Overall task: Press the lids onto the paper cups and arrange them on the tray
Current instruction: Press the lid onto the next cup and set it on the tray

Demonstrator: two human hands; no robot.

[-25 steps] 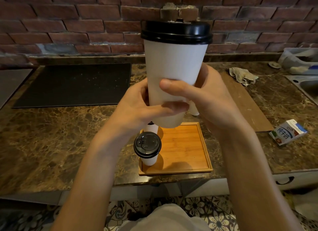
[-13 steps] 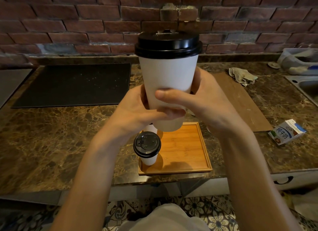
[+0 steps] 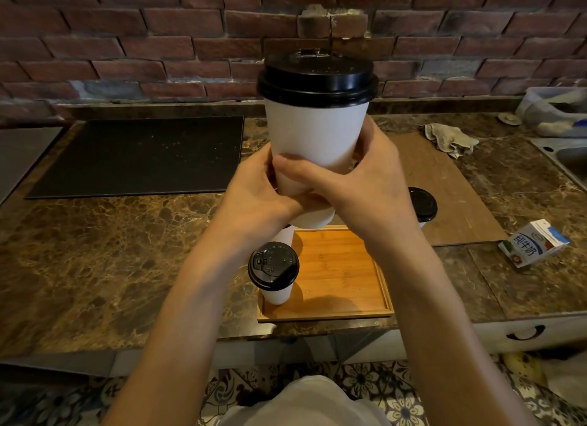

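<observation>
Head view takes in a red brick wall (image 3: pixel 127 44) behind a long brown marble countertop (image 3: pixel 95 251). On the counter's left part lies a black mat (image 3: pixel 143 155), and on its right part a flat wooden board (image 3: pixel 444 187). Between them, at the near edge, sits the square bamboo tray (image 3: pixel 343 273). A tall white paper cup (image 3: pixel 317 133) is held up in the air above the tray's far edge, roughly upright, with a black lid (image 3: pixel 317 76) seated on its rim. The left hand (image 3: pixel 254 200) and the right hand (image 3: pixel 365 187) both wrap its lower half, fingers curled round the wall and the thumbs lying across the front. A lidded cup (image 3: pixel 273 270) stands in the tray's near left corner. Just behind it the white wall of another cup (image 3: pixel 284 235) shows, mostly hidden by the left wrist. A third lidded cup (image 3: pixel 422 205) stands off the tray on the wooden board, partly hidden by the right wrist. A milk carton (image 3: pixel 533 244) lies on its side at the right, and a crumpled rag (image 3: pixel 451 138) rests at the board's far end.
</observation>
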